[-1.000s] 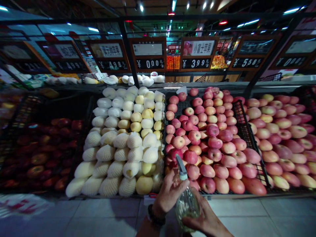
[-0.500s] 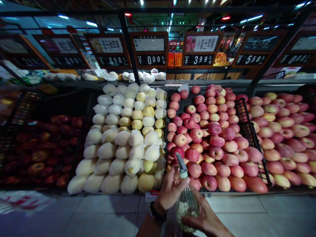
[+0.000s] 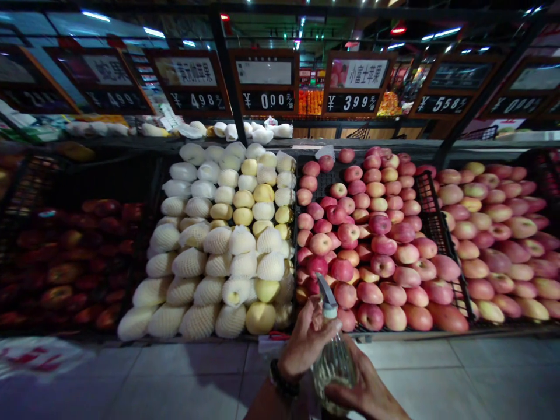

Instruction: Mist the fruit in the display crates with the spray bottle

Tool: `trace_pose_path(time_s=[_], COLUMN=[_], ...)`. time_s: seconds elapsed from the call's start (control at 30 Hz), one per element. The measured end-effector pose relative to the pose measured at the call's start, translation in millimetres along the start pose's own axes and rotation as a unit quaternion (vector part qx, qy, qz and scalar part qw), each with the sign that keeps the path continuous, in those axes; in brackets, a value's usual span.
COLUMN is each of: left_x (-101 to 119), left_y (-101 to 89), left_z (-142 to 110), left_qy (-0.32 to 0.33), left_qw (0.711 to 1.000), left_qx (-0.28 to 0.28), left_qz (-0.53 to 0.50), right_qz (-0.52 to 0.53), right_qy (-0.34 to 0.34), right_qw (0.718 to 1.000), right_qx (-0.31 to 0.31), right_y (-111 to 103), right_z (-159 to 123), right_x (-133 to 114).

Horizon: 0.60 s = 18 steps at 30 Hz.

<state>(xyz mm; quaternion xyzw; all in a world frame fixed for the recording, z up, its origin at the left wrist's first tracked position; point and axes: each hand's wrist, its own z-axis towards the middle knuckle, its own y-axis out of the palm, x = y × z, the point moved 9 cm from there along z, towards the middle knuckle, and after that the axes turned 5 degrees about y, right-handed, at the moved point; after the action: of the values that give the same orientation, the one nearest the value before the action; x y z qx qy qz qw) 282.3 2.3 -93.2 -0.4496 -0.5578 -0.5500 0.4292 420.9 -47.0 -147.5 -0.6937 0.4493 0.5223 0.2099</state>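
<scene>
A clear ribbed spray bottle with a grey spray head is upright, tilted slightly, at the lower middle. My left hand, with a dark beaded bracelet on its wrist, closes round the neck just below the head. Lower down, my right hand grips the body, thumb across the front and fingers hidden behind. Just beyond the bottle lie red apples in a black crate. To their left, pale yellow apples are stacked in rows, many in white foam nets.
Dark red apples fill a shadowed bin on the left. More pink apples lie at the right. A price sign hangs in a row above the back ledge. Tiled floor runs along the stand's front.
My view has shifted slightly, so the signs and fruit sit a little higher. Both hands keep their hold on the spray bottle, which appears slightly further right.
</scene>
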Motion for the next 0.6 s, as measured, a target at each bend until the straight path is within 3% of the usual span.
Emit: trace_pose_path(time_s=[0.13,0.3,0.47,0.6], left_x=[-14.1,-18.4,-16.1,-28.4], left_y=[-1.1,-2.1,11.9,19.8], left_z=[-7.7,-14.9,-10.8,-10.8], left_qy=[-0.018,-0.030,-0.040,-0.059], left_qw=[1.000,0.998,0.998,0.996], left_qx=[0.011,0.025,0.016,0.066], left_qz=[0.009,0.039,-0.037,0.018], right_qz=[-0.028,-0.039,-0.041,-0.022], right_qy=[0.022,0.051,0.035,0.029], right_qw=[0.998,0.996,0.998,0.999], right_qx=[0.045,0.069,0.034,0.030], right_y=[-16.7,-27.4,-18.0,-22.8], right_z=[-5.7,-14.5,-17.3,-23.8], right_x=[33.7,47.9,19.5,-5.9])
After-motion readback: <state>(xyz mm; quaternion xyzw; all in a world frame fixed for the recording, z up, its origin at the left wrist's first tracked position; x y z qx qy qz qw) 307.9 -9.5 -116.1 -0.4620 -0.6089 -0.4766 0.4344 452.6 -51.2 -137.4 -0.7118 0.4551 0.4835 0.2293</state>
